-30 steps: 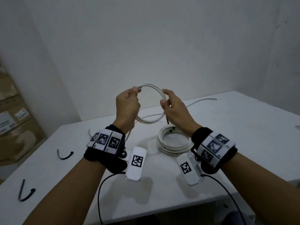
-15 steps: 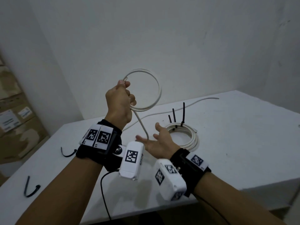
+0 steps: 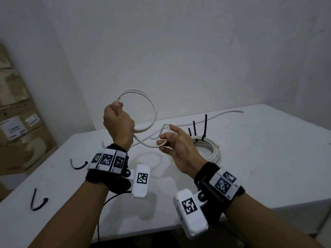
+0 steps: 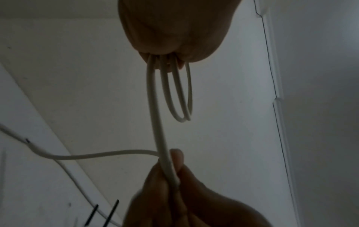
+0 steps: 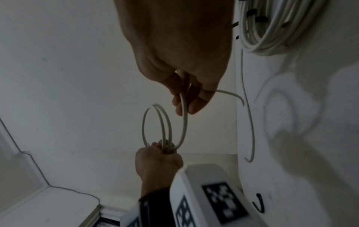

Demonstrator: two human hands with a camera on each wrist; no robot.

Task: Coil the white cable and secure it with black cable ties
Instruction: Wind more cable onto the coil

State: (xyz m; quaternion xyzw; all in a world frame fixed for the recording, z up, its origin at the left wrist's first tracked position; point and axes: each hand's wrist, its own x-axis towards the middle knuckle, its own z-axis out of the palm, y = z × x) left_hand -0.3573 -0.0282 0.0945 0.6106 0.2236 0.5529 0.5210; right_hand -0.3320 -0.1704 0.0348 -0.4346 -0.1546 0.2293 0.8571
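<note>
My left hand (image 3: 117,107) is raised above the table and grips two small loops of the white cable (image 3: 154,109) in its fist. The cable runs down from the fist to my right hand (image 3: 165,140), which pinches it between thumb and fingers a little lower and to the right. In the left wrist view the loops (image 4: 181,95) hang from the left hand, and the right hand's fingertips (image 4: 175,155) hold the cable below. The right wrist view shows the right hand's fingers (image 5: 194,106) round the cable and the left hand (image 5: 157,161) holding the loops.
A finished white coil (image 3: 208,149) bound with upright black ties (image 3: 205,126) lies on the white table (image 3: 268,158) behind my right hand. Two loose black ties (image 3: 78,164) (image 3: 38,202) lie at the left. Cardboard boxes (image 3: 16,113) stand beyond the table's left edge.
One second ago both hands held the loop together. The right hand then dropped open under the hanging cable, and has now closed on the cable and risen towards the left hand.
</note>
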